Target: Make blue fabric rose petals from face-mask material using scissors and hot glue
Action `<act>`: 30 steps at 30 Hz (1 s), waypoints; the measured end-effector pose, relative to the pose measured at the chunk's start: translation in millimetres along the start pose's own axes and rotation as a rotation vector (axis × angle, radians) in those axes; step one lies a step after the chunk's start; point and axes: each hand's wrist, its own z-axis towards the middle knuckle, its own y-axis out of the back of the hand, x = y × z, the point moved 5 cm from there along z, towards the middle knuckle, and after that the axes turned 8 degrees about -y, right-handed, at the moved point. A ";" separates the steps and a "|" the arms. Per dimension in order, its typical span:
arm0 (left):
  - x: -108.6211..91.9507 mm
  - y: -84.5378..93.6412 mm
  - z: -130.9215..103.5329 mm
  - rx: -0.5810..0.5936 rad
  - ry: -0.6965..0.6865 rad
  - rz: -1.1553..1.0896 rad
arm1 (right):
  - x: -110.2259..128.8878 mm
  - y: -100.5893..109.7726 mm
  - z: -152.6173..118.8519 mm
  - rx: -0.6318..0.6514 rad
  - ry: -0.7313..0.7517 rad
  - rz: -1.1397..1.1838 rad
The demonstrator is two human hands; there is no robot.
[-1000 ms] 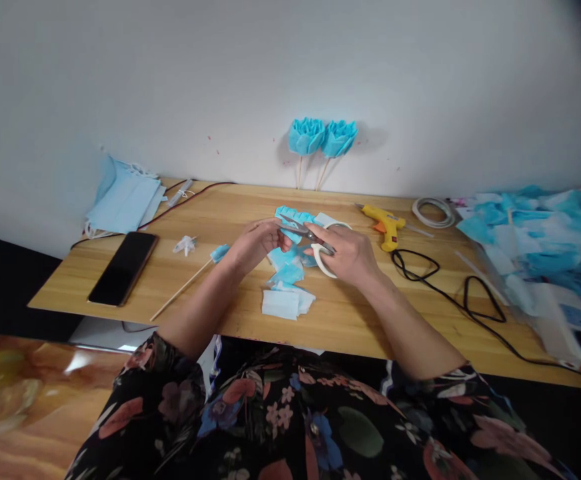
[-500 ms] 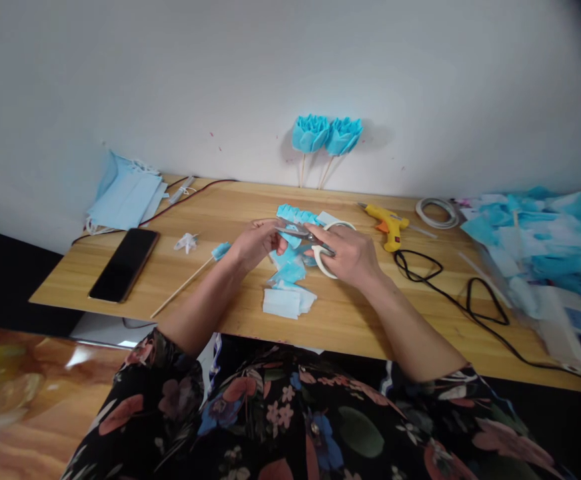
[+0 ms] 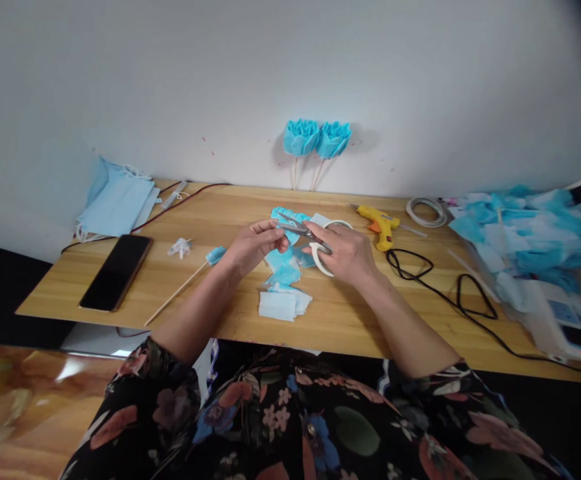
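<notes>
right hand (image 3: 346, 255) is gripping white-handled scissors (image 3: 309, 235), blades pointing toward left hand (image 3: 250, 247); its fingers are resting curled, grip unclear; blue scraps (image 3: 285, 273) are lying nearby.

A craft corner, judging by the wooden table (image 3: 230, 210): scissors (image 3: 309, 234) above it, a yellow glue gun (image 3: 386, 225) on it, blue scraps (image 3: 535, 230) heaped at its right end, blue flowers on sticks (image 3: 301, 139) along its back edge. Home or workshop, the blurred margins leave unclear.
</notes>
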 end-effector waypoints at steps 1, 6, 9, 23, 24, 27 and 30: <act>0.2 0.3 0.3 -0.006 -0.013 0.006 | 0.1 -0.2 0.0 0.000 0.001 0.004; 2.1 1.6 0.9 -0.013 -0.041 0.036 | 0.9 -0.7 -0.7 -0.006 0.012 0.002; 3.6 2.7 1.1 -0.016 -0.024 0.032 | 1.0 -1.5 -1.3 0.007 0.013 0.000; 10.8 5.7 1.2 0.007 0.050 0.030 | 1.5 -6.5 -2.7 0.057 -0.002 0.026; 10.7 5.8 1.2 0.004 0.050 0.028 | 1.3 -6.5 -2.7 0.050 -0.001 0.026; 9.7 5.2 1.2 -0.001 0.049 0.023 | 0.9 -6.7 -2.7 0.034 0.002 0.029; 7.5 3.1 0.9 -0.004 0.031 0.029 | -0.2 -6.7 -2.5 0.035 -0.010 0.034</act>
